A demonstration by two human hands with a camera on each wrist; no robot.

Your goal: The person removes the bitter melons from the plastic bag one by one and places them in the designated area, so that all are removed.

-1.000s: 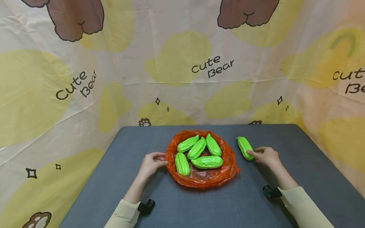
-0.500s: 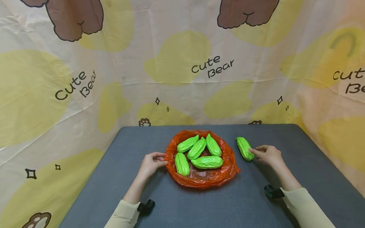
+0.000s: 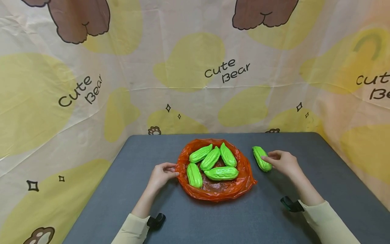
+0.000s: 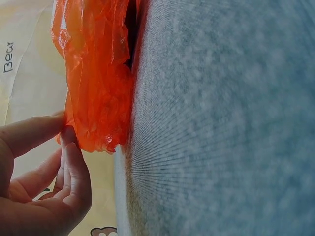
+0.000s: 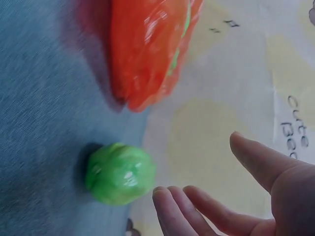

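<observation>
Loose gourd at centre right of the head frame, right hand released beside it.
The bright-green, ridged, elongated gourd (image 3: 258, 156) lies on the grey-blue flat tabletop (image 3: 198, 223), right of the round, crinkled orange-red plastic bag (image 3: 225, 196) at lower centre; five matching green gourds (image 3: 211, 158) lie inside the bag; the right hand (image 3: 285, 163), fingers extended and thumb spread, grasps nothing; the left hand (image 3: 160, 176) pinches the bag's left edge; to handle the gourd well, thumb and fingers should probably straddle its thick middle and meet both flanks together, since its rounded form could roll; the left pinch should steady, not tug, the film.
</observation>
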